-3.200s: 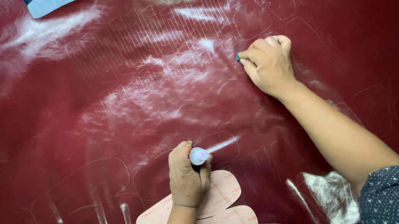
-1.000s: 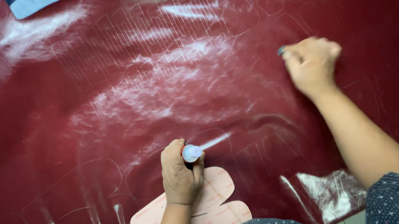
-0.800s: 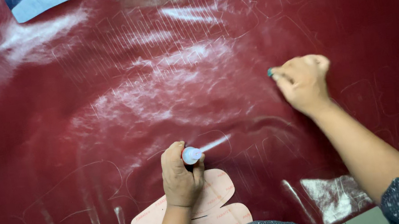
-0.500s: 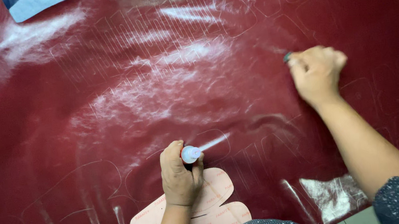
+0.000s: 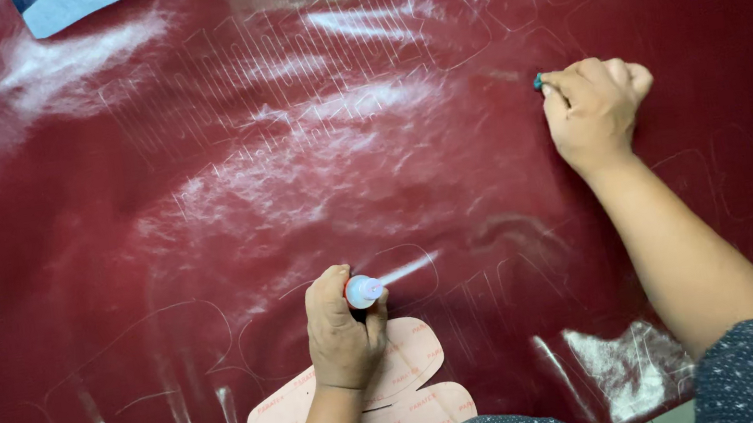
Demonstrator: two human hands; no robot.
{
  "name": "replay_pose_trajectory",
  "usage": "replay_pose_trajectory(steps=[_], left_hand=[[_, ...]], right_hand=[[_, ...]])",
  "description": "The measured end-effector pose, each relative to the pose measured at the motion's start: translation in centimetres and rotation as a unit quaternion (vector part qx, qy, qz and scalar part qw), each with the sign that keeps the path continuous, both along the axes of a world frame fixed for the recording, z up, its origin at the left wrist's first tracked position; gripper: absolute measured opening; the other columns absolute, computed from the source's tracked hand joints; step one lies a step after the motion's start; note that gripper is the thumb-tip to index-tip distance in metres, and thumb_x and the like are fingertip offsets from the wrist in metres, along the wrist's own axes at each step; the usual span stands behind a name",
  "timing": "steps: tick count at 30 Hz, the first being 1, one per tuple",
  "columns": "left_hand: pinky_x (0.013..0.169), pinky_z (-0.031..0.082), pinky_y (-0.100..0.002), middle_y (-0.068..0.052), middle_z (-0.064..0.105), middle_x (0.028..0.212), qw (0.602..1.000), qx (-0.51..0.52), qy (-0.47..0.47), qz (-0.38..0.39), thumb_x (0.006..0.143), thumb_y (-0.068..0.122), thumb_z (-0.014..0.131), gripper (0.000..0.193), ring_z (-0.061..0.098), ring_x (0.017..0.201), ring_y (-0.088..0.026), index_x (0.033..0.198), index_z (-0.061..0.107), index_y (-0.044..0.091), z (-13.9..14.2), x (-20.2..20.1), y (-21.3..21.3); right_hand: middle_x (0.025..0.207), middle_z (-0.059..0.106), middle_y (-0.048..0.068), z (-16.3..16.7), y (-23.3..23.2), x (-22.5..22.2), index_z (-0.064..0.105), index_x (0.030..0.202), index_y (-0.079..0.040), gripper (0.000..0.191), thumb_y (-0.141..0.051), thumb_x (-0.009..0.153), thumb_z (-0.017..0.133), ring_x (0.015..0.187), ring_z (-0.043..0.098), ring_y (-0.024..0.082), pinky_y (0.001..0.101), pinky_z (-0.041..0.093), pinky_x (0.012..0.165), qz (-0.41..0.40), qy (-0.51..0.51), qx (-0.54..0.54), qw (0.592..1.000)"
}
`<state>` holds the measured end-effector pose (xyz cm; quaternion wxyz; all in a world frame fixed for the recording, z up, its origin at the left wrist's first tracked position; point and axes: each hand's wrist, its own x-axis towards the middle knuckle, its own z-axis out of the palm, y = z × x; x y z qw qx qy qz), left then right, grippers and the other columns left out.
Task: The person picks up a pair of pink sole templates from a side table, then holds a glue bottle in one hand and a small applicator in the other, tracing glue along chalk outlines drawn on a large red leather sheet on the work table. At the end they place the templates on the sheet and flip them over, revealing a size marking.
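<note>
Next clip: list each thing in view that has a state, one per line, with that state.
Left hand: closed around a silver pen, resting on the pink templates.
Silver pen: held, lying low, point away from the person.
Right hand: fisted on a small green-tipped object, pressed to the sheet.
Dark red glossy sheet: spread flat, covered in traced outlines.
Pink templates: flat, overlapping.
Blue piece: lying at the far edge.

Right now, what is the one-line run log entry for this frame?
left hand: grip on pen, over pink templates | right hand: fist on small green-tipped object | surface: dark red sheet
</note>
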<state>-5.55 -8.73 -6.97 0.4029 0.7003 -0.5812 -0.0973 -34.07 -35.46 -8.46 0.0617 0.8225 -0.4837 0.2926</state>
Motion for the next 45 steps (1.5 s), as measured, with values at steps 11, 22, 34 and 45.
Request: replay_pose_trajectory(steps=[11, 22, 34, 45], left_hand=[[0.095, 0.051, -0.046, -0.018, 0.060, 0.125, 1.000, -0.011, -0.005, -0.005, 0.085, 0.020, 0.081, 0.059, 0.060, 0.111, -0.038, 0.132, 0.049, 0.004, -0.1, 0.0, -0.1], [0.096, 0.051, -0.047, -0.020, 0.060, 0.126, 1.000, -0.013, -0.005, 0.007, 0.087, 0.022, 0.080, 0.058, 0.060, 0.112, -0.040, 0.133, 0.050, 0.003, -0.6, 0.0, 0.1], [0.090, 0.055, -0.041, -0.016, 0.066, 0.118, 0.995, 0.016, 0.099, 0.009, 0.087, 0.023, 0.082, 0.053, 0.067, 0.104, -0.033, 0.130, 0.059, 0.005, 3.5, 1.0, 1.7], [0.091, 0.056, -0.038, -0.015, 0.065, 0.115, 0.983, -0.011, 0.181, 0.009, 0.086, 0.013, 0.082, 0.048, 0.066, 0.106, -0.032, 0.127, 0.058, 0.003, 3.7, -3.9, 14.6]], right_hand=[[0.101, 0.071, -0.001, -0.5, -2.3, 0.4, 0.079, 0.097, -0.017, 0.007, -0.019, 0.102, 0.073, 0.105, 0.060, 0.021, 0.0451, 0.031, 0.106, 0.071, -0.004, 0.033, 0.997], [0.091, 0.069, 0.003, 0.4, 2.3, -0.9, 0.074, 0.088, -0.012, 0.013, -0.017, 0.100, 0.071, 0.097, 0.060, 0.024, 0.0457, 0.035, 0.096, 0.015, -0.002, 0.037, 0.999], [0.101, 0.066, 0.014, 1.0, 6.9, -3.8, 0.064, 0.093, -0.002, 0.012, -0.003, 0.106, 0.064, 0.105, 0.060, 0.031, 0.0471, 0.049, 0.095, -0.008, -0.149, 0.015, 0.989], [0.095, 0.076, 0.009, 1.4, 31.6, 2.5, 0.066, 0.117, -0.002, 0.022, -0.012, 0.100, 0.058, 0.082, 0.070, 0.014, 0.0290, 0.058, 0.076, 0.146, -0.292, 0.507, 0.798]])
